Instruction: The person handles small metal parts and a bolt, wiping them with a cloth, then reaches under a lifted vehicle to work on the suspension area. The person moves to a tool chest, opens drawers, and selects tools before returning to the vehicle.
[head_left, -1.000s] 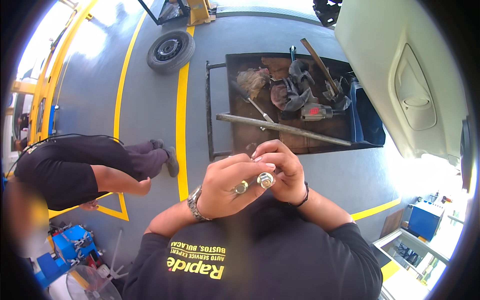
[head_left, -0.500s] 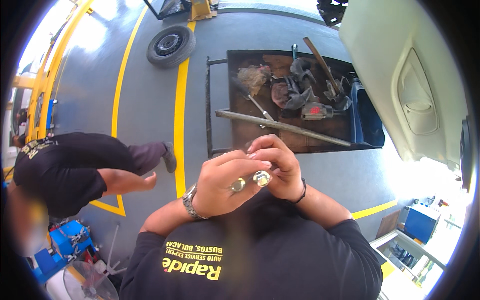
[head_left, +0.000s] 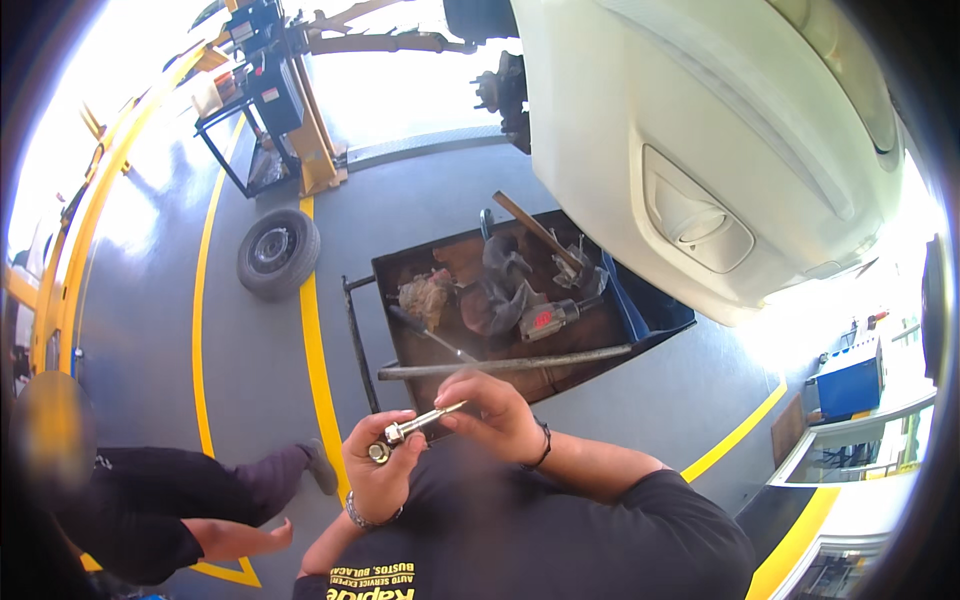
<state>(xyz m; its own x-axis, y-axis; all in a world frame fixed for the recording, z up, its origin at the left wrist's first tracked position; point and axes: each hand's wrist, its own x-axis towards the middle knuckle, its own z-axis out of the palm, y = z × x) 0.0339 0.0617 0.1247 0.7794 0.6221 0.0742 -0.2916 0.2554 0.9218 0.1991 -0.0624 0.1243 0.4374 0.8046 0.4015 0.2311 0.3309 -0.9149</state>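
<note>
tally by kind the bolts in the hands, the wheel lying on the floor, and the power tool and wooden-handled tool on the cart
Bolts: 2
Wheel: 1
Power tool: 1
Wooden-handled tool: 1
Total: 5

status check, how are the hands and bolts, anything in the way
Left hand gripping two bolts; right hand at one's tip; nothing seen blocking them, cart beyond.
</note>
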